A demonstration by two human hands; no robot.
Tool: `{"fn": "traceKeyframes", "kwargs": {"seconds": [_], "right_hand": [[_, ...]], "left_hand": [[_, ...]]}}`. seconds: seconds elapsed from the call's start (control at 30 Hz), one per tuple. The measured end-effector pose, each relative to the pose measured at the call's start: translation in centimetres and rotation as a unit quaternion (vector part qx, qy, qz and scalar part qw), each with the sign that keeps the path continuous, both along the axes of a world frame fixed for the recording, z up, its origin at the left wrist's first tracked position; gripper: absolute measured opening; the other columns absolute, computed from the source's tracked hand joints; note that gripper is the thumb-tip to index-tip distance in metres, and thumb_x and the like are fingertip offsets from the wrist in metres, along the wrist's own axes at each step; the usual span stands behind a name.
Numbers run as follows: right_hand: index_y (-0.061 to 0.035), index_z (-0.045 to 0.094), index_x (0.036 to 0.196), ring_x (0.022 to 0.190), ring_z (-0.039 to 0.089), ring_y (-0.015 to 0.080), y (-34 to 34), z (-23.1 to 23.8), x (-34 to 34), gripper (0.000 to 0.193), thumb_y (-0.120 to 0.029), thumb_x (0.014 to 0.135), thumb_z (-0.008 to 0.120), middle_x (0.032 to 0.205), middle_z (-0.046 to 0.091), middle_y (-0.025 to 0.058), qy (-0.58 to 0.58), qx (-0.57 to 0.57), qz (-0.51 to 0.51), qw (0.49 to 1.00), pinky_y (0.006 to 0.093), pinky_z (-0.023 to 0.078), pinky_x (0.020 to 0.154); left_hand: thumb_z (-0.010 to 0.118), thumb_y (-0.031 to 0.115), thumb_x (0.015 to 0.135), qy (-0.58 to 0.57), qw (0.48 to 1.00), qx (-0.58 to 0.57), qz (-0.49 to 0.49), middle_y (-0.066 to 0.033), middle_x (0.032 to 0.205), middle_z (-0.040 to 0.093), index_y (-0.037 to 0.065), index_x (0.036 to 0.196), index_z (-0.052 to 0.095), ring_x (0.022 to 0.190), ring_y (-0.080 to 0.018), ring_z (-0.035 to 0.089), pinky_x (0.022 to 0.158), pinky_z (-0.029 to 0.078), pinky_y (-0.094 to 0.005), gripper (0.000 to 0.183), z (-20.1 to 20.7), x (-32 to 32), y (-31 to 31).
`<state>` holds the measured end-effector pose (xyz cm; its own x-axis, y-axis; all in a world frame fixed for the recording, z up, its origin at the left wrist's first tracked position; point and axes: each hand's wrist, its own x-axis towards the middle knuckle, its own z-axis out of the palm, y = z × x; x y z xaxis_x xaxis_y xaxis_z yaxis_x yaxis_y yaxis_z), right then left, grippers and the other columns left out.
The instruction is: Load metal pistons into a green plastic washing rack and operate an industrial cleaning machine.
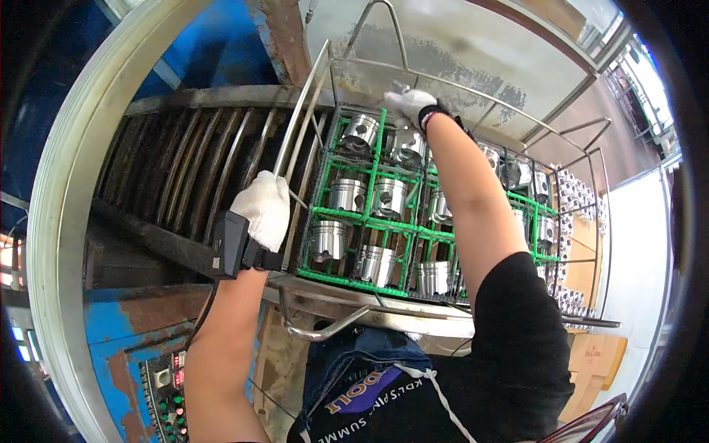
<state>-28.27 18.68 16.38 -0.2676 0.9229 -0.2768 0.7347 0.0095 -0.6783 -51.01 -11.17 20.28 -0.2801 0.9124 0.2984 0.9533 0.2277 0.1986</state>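
Observation:
My left hand (262, 207), in a white knit glove, is closed round the lower end of a slanting metal rail (303, 105) at the left side of the wire basket. My right hand (412, 105), gloved too, reaches over the basket to its far edge with fingers curled in. What those fingers hold is hidden; shiny metal shows around them. Just below it sits a silver piston (407, 146) in one compartment. The green-coated dividers (367, 215) separate several more pistons, such as a piston (347, 196) and a piston (377, 264) nearer me. My right forearm hides part of the basket.
A roller conveyor (199, 159) runs off to the left. Metal tube rails (458, 86) rise round the basket. Several more pistons (576, 198) stand on cardboard at the right. A button panel (168, 395) is at lower left, and a curved pale frame (55, 184) stands left.

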Motion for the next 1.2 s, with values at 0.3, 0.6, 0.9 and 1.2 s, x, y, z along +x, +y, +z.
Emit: {"fn": "traceKeyframes", "kwargs": {"seconds": [0.3, 0.6, 0.9, 1.2], "right_hand": [[-0.0076, 0.061, 0.079, 0.046, 0.054, 0.0125, 2.4, 0.7, 5.6, 0.032, -0.037, 0.09, 0.064, 0.063, 0.057, 0.0012, 0.082, -0.146, 0.012, 0.986, 0.0337, 0.052, 0.042], [-0.0074, 0.062, 0.08, 0.041, 0.051, 0.013, -0.1, 3.6, 11.9, 0.03, -0.036, 0.089, 0.065, 0.051, 0.047, -0.0022, 0.006, -0.238, -0.032, 0.971, 0.0299, 0.044, 0.037], [-0.0033, 0.066, 0.076, 0.043, 0.053, 0.0145, 0.8, 0.8, 17.8, 0.039, -0.04, 0.089, 0.065, 0.059, 0.059, 0.0052, -0.052, -0.176, -0.083, 0.979, 0.0328, 0.046, 0.04], [-0.001, 0.066, 0.086, 0.046, 0.058, 0.0183, 0.1, 3.1, 26.2, 0.034, -0.035, 0.088, 0.067, 0.063, 0.063, 0.0074, -0.161, -0.131, -0.187, 0.96, 0.0346, 0.047, 0.039]], "left_hand": [[0.043, 0.031, 0.102, -0.048, 0.995, -0.086, -0.01, -0.0283, 0.079, 0.062, 0.0, 0.089, 0.053, 0.076, -0.0471, 0.062, 0.069, 0.051, -0.054, 0.036, 1.2, -0.5, 0.3], [0.044, 0.033, 0.101, -0.013, 0.991, -0.113, 0.065, -0.0238, 0.076, 0.065, 0.003, 0.085, 0.056, 0.073, -0.0423, 0.066, 0.064, 0.054, -0.0507, 0.036, 0.6, -0.5, 1.0], [0.046, 0.033, 0.1, -0.011, 0.994, -0.1, 0.049, -0.0271, 0.078, 0.064, 0.001, 0.086, 0.056, 0.074, -0.0453, 0.064, 0.065, 0.052, -0.0546, 0.036, 0.8, -0.2, 1.6], [0.046, 0.033, 0.1, -0.012, 0.992, -0.108, 0.066, -0.0309, 0.086, 0.063, -0.001, 0.092, 0.056, 0.083, -0.0485, 0.063, 0.071, 0.049, -0.0575, 0.036, 1.2, -0.3, 1.7]]}}
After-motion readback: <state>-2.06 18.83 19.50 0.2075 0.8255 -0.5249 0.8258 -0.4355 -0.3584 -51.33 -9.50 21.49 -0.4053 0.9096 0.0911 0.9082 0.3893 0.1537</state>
